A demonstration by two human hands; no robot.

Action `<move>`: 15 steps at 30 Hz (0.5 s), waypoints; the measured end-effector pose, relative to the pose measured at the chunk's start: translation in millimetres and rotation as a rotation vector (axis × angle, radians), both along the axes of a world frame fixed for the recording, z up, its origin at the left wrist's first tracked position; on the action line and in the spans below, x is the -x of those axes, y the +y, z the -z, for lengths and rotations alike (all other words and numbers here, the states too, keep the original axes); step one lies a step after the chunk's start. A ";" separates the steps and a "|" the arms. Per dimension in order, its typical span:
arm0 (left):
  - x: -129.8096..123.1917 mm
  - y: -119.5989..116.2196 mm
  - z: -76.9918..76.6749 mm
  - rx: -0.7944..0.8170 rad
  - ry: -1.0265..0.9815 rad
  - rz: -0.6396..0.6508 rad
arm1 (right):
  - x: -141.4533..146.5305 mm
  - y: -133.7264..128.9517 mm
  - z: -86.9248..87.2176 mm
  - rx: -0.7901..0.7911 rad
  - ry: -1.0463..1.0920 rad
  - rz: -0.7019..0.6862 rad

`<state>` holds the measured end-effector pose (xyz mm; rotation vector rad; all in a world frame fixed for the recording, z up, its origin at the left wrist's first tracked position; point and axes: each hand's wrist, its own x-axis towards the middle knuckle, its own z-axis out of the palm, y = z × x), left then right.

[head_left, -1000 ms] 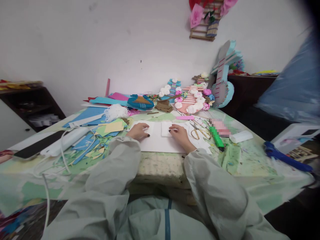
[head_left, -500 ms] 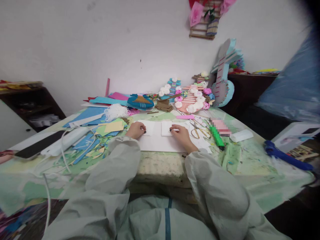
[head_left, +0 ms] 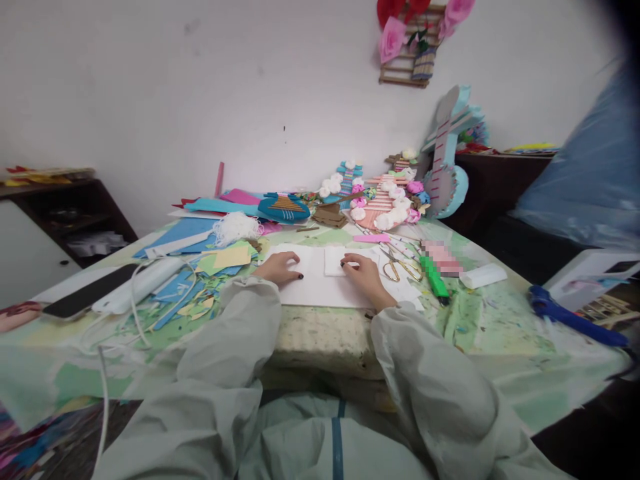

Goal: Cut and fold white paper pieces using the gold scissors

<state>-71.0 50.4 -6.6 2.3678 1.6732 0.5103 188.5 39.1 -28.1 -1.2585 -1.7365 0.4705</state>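
A large white sheet [head_left: 320, 293] lies on the table in front of me. My left hand [head_left: 278, 268] is over its left side, with thumb and fingers apart and nothing visible between them. Toward the sheet's middle is a smaller white square piece of paper [head_left: 332, 262]. My right hand [head_left: 365, 277] reaches onto this piece from the right, with thumb and index finger closed at it. Gold-handled scissors [head_left: 400, 267] lie just right of my right hand.
Blue, green and yellow paper scraps [head_left: 185, 293], white string [head_left: 237, 229] and a phone [head_left: 90, 293] lie left. A person's hand [head_left: 17, 317] is at the left edge. A green tool [head_left: 434, 279] and white roll [head_left: 483, 276] lie right. Crafts [head_left: 387, 203] stand behind.
My left hand has opened, its thumb moving away from the fingers, off the white paper. The right hand stays nearly in place. The view has shifted slightly.
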 end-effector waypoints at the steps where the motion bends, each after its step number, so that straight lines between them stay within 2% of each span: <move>1: 0.3 -0.4 1.6 0.001 -0.006 0.006 | -0.1 -0.4 0.2 -0.003 0.006 -0.003; 8: -10.6 -15.3 12.3 -0.147 -0.005 0.014 | 2.2 -7.5 0.2 -0.015 0.017 0.016; 15: -33.8 -36.4 7.2 -0.224 0.245 0.050 | 3.1 -15.0 0.8 -0.047 -0.029 0.028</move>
